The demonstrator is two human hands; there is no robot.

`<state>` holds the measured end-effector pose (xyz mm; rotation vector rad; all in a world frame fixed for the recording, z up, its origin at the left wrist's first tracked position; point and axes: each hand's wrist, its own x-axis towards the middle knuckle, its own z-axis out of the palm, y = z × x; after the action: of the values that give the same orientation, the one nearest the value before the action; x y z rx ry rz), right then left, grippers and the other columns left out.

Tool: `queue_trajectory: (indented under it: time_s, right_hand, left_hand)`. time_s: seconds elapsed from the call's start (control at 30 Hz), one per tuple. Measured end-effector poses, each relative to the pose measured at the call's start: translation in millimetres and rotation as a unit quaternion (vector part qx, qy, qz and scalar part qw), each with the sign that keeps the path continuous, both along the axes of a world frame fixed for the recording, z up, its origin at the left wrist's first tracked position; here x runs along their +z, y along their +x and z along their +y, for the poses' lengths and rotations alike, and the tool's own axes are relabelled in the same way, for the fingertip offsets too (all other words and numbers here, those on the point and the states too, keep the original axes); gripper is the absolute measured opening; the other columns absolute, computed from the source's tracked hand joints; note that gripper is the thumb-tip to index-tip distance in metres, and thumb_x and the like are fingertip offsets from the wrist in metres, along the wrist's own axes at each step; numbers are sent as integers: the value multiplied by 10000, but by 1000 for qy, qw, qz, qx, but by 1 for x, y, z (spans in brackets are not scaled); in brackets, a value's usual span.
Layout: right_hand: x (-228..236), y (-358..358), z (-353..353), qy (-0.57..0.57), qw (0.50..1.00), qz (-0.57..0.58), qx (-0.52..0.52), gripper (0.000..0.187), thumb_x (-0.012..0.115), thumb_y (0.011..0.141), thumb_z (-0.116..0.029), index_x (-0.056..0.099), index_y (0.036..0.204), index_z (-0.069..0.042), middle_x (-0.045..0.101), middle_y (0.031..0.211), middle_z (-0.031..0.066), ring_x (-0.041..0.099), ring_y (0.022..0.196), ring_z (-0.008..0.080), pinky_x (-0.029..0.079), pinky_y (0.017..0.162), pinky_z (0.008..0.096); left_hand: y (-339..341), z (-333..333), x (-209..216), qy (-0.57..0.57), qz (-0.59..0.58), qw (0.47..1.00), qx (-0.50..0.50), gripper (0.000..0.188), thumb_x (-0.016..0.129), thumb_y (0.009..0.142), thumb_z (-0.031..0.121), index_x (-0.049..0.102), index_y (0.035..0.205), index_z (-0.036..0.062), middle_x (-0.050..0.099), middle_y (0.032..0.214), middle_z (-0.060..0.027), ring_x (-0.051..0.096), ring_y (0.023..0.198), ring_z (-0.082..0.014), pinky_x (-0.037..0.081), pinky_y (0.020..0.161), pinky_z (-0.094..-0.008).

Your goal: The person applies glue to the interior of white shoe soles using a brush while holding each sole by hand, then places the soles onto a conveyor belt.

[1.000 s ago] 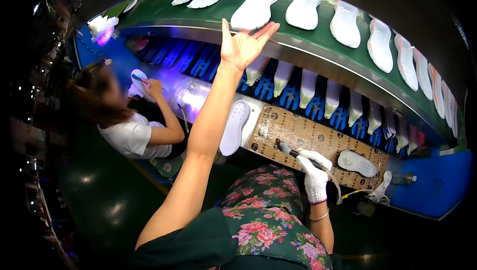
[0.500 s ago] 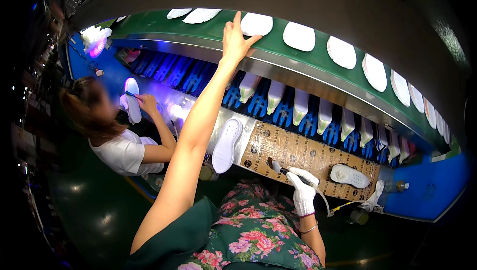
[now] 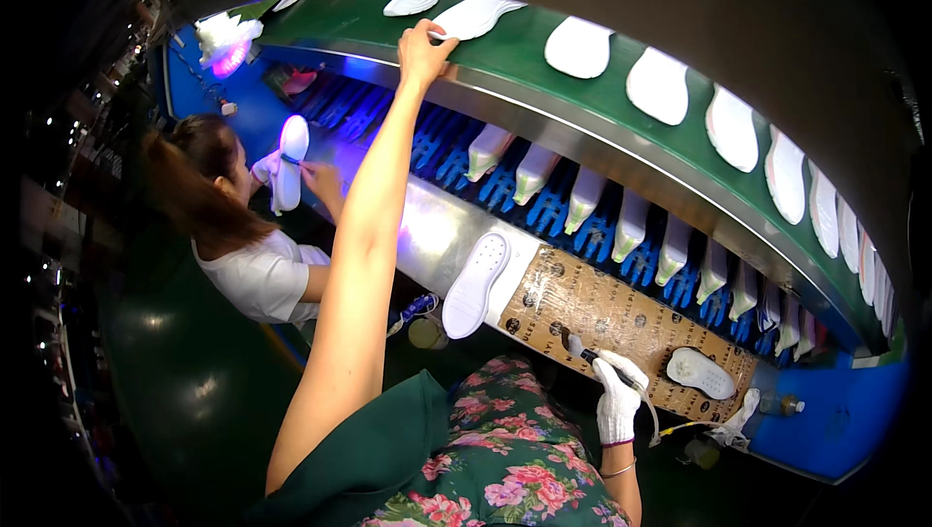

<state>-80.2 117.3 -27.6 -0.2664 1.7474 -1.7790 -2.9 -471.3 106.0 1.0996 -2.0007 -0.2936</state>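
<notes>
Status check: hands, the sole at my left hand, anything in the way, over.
Left hand at the edge of white sole, grip unclear. Right hand, gloved, holding brush. Sole on green belt. Nothing visible blocking left hand.

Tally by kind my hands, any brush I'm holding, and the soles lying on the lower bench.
Left hand, bare: 1
Right hand, gloved: 1
Brush in the right hand: 1
Soles on the lower bench: 2
Total: 5

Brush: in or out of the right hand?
In: the brush sticks out from the gloved right hand, bristle end up-left, handle running into the grip.
</notes>
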Motion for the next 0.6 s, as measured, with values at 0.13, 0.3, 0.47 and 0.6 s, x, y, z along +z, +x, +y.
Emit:
queue_trajectory:
  time_s: [0.13,0.3,0.47,0.6]
  right_hand:
    - [5,-5,-5,0,999,19,25,170,748,776,36,740,946,28,716,886,67,641,789,125,510,745,246]
    - [8,-14,-6,-70,997,28,0,168,725,776,53,735,941,28,730,977,132,673,919,193,511,860,294]
    - [31,-34,0,-164,985,53,-30,201,685,778,87,711,965,21,712,1020,164,677,958,240,519,889,335]
    - [63,-40,4,-202,979,34,-14,207,646,805,49,675,1010,34,677,1089,175,646,1011,246,504,892,334]
  left_hand:
    - [12,75,-8,-78,203,976,1,324,838,702,210,615,868,43,541,926,-152,537,907,-273,476,791,-375]
    - [91,164,-21,35,467,883,-42,253,728,778,29,539,945,25,474,1014,-76,522,897,-170,501,753,-292]
    - [149,236,-14,95,577,807,-80,316,460,808,20,551,1110,29,546,1106,-89,558,1047,-202,445,958,-328]
    - [146,283,-24,222,520,821,-79,288,505,916,123,566,1184,40,641,1015,-93,658,837,-186,566,745,-303]
